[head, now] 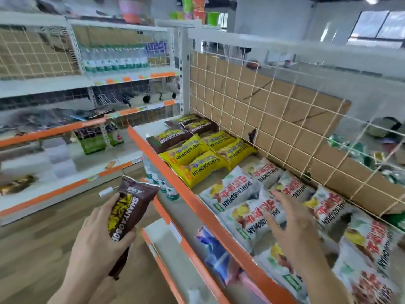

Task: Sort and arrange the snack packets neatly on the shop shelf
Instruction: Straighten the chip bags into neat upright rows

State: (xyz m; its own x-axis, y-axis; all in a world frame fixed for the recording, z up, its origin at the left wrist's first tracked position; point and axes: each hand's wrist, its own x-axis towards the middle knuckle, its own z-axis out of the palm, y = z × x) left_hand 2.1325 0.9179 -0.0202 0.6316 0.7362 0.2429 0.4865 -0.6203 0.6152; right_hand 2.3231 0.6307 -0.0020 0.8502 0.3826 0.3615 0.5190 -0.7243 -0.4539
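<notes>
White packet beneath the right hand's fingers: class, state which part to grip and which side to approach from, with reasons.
Probably pinch the white packet across its puffed middle, coming from above, thumb on its edge facing the orange shelf lip. It lies flat, neighbouring packets crowd its other sides, and the open right hand hovers over it.

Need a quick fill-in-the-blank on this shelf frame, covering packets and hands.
1. The left hand grips a ____ snack packet.
2. The packets beneath the open right hand are ____.
3. Between those and the brown packets lie the ____ ones.
4. The shelf lip is ____.
Missing words: brown; white; yellow; orange.
</notes>
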